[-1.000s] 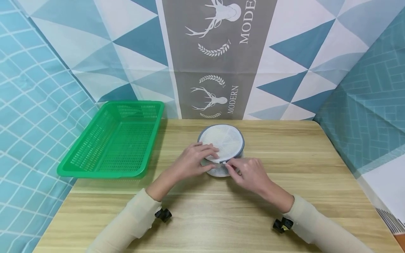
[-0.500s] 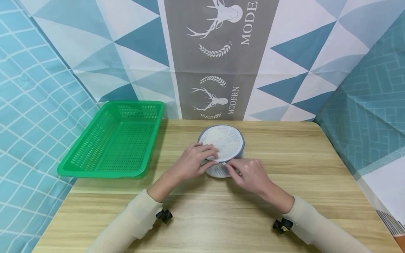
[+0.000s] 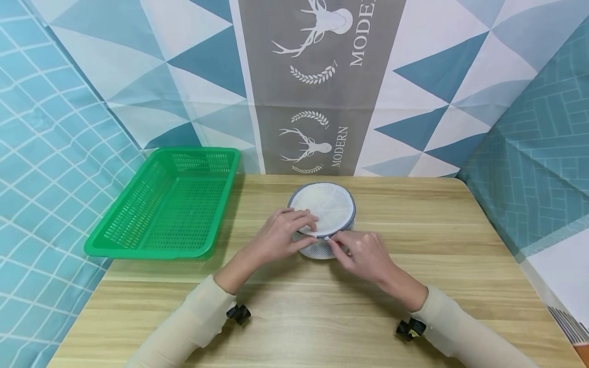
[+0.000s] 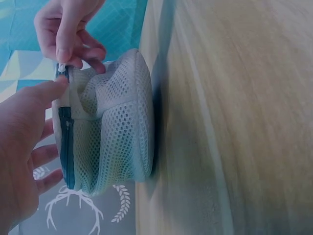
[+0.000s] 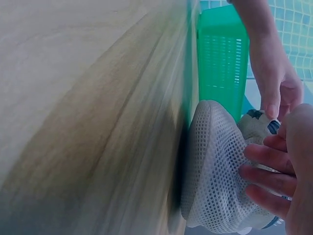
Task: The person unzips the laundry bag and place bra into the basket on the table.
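Observation:
A round white mesh laundry bag (image 3: 324,207) with a grey-blue zippered rim stands on the table, its mesh side wall (image 4: 122,117) creased in the left wrist view. My left hand (image 3: 287,232) holds the rim from the left, fingers resting on the lid and thumb pressed by the zipper (image 4: 67,147). From the right, my right hand (image 3: 363,250) pinches the small white zipper pull (image 4: 62,68) at the front of the rim. In the right wrist view its other fingers (image 5: 269,178) lie curled near the mesh. The bag's inside is hidden.
A green plastic basket (image 3: 216,214) stands at the table's left back. The wooden table (image 3: 294,317) ends at a patterned cloth backdrop (image 3: 308,92) behind the bag. Blue patterned sheets hang at the left and right sides.
My left thumb has moved up and right onto the rim, close to the zipper pull. The right hand stays pinching the pull, almost in the same place.

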A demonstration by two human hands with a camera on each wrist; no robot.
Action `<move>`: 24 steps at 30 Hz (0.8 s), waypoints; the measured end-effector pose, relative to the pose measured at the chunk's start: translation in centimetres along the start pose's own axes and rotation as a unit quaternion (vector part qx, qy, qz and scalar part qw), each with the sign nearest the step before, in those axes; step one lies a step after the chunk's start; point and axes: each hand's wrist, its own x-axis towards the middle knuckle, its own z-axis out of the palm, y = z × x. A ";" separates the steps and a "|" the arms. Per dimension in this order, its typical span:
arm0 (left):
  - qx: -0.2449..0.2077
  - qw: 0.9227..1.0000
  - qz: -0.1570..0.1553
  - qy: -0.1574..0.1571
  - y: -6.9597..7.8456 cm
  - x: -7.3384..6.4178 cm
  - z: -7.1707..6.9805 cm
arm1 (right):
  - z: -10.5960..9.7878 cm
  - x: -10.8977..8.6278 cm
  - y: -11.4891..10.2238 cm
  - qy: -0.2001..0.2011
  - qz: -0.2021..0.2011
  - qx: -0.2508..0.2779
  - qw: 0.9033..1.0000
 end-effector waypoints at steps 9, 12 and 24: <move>0.017 1.000 0.002 0.020 0.3 0.0 0.3 | -0.2 0.2 0.0 0.005 0.000 0.012 1.000; 0.026 0.999 0.006 0.022 0.3 0.0 0.4 | -0.1 0.2 0.1 0.009 -0.002 0.011 1.000; 0.033 0.999 0.003 0.018 0.3 -0.2 0.5 | 0.2 -0.2 0.1 0.012 -0.004 0.026 1.000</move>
